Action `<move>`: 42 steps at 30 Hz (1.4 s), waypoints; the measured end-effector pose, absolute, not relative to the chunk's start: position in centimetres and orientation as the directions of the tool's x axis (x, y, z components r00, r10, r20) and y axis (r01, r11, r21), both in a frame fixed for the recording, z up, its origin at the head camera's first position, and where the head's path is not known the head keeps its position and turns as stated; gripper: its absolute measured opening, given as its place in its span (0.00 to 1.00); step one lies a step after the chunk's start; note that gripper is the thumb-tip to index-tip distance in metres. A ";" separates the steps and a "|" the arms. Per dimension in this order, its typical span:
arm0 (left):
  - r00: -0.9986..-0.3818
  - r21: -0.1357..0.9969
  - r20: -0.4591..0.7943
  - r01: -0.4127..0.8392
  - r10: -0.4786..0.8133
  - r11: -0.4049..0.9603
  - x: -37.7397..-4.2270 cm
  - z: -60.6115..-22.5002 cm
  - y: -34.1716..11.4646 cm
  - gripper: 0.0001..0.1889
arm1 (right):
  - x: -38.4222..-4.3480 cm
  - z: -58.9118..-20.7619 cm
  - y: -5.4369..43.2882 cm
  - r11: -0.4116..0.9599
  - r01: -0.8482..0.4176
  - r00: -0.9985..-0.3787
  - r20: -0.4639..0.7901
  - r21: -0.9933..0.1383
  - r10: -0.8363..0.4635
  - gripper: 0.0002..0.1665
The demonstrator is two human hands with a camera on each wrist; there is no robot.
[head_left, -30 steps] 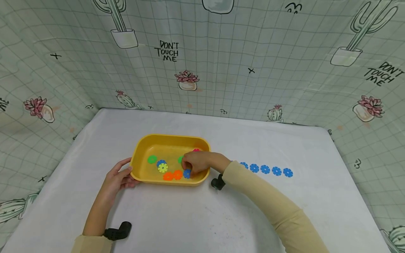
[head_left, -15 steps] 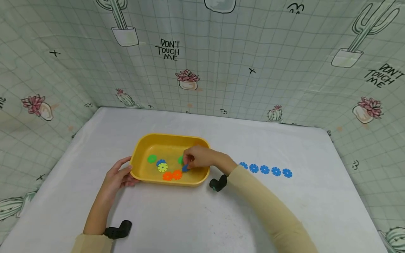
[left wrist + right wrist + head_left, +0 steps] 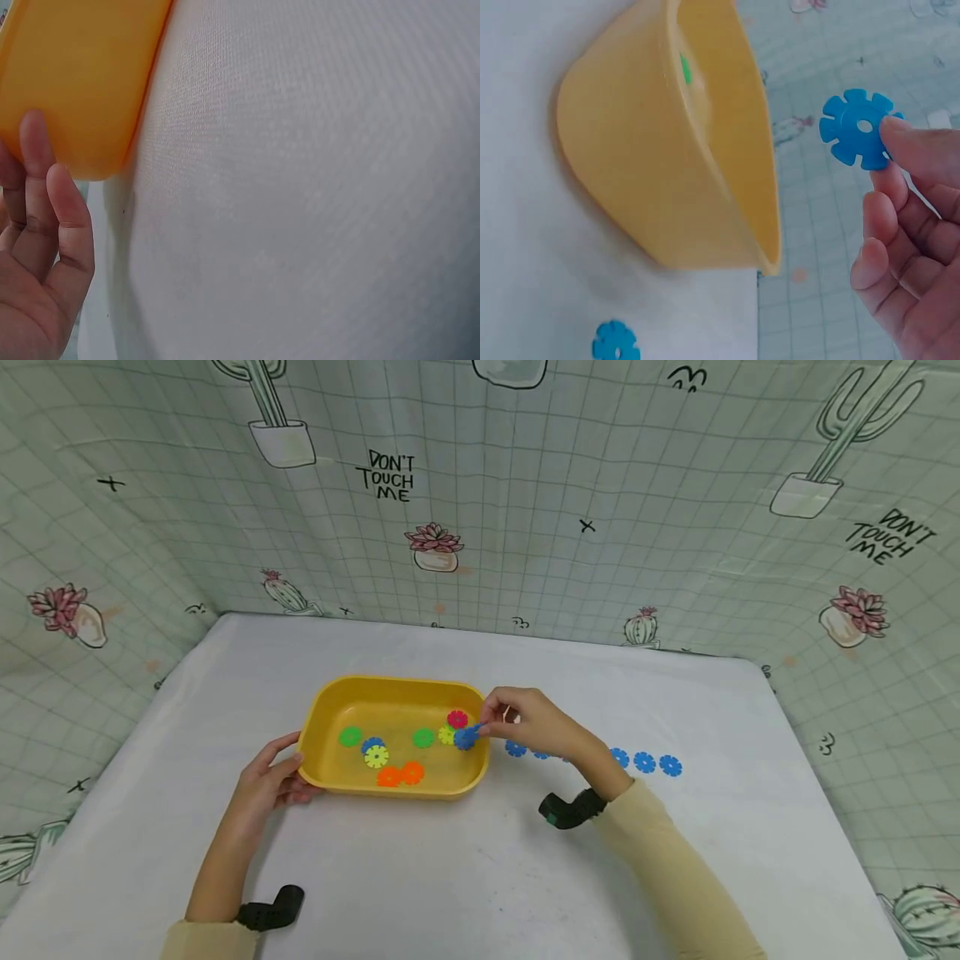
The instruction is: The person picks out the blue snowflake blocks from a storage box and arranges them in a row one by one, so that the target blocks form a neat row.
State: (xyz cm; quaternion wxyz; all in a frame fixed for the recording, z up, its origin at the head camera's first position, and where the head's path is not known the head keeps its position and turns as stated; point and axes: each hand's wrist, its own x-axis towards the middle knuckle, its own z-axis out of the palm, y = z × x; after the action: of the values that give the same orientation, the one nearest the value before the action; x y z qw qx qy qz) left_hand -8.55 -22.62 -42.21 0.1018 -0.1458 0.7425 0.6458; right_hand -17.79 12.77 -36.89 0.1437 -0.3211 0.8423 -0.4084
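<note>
My left hand holds the near-left end of a yellow plastic tray, with the thumb at the rim; in the left wrist view its fingers touch the outer wall. My right hand is just past the tray's right end. Its thumb and index finger pinch a blue notched plastic disc with a hole in the middle; the other fingers are loosely bent. Inside the tray lie two green discs, two orange discs, a pink-red disc, yellow discs and blue.
A row of blue discs lies on the white table to the right of the tray, partly hidden behind the right hand. Behind the table hangs a patterned cloth. Each wrist bears a black camera mount.
My right hand has lifted a blue disc from the tray's near right area and moved right and up to its right rim. The left hand stays at the tray's left end.
</note>
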 end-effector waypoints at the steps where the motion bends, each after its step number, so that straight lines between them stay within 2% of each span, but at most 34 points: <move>1: -0.937 0.930 -0.339 -0.347 -0.084 0.123 -8.6 -42.2 -22.6 0.26 | -17.5 -36.8 13.3 0.465 -0.417 -0.766 0.026 -0.781 -0.642 0.06; 11: -0.936 0.929 -0.342 -0.350 -0.080 0.120 -8.5 -42.3 -22.6 0.26 | -15.0 -37.6 18.9 0.556 -0.298 -0.891 0.017 -0.776 -0.454 0.06; 21: -0.938 0.930 -0.337 -0.345 -0.087 0.123 -8.4 -42.3 -22.5 0.27 | -13.4 -39.3 25.5 0.646 -0.121 -0.980 -0.012 -0.754 -0.198 0.13; 27: -0.938 0.931 -0.334 -0.343 -0.086 0.126 -8.4 -42.4 -22.5 0.27 | -12.4 -40.3 29.5 0.667 -0.019 -0.997 -0.032 -0.745 -0.064 0.18; 36: -0.937 0.929 -0.339 -0.347 -0.081 0.126 -8.5 -42.4 -22.6 0.27 | -14.2 -49.5 38.7 0.610 0.109 -0.986 -0.008 -0.784 0.166 0.27; 42: -0.936 0.928 -0.341 -0.350 -0.083 0.130 -8.5 -42.3 -22.6 0.27 | -13.7 -50.2 40.5 0.605 0.203 -0.969 -0.071 -0.770 0.235 0.25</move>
State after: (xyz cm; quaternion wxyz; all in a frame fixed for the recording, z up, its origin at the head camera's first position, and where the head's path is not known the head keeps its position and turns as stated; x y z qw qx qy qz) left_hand -8.52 -22.65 -42.31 0.1036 -0.1453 0.7446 0.6432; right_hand -13.72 40.52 -50.24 -0.0187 0.1224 0.8957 -0.4271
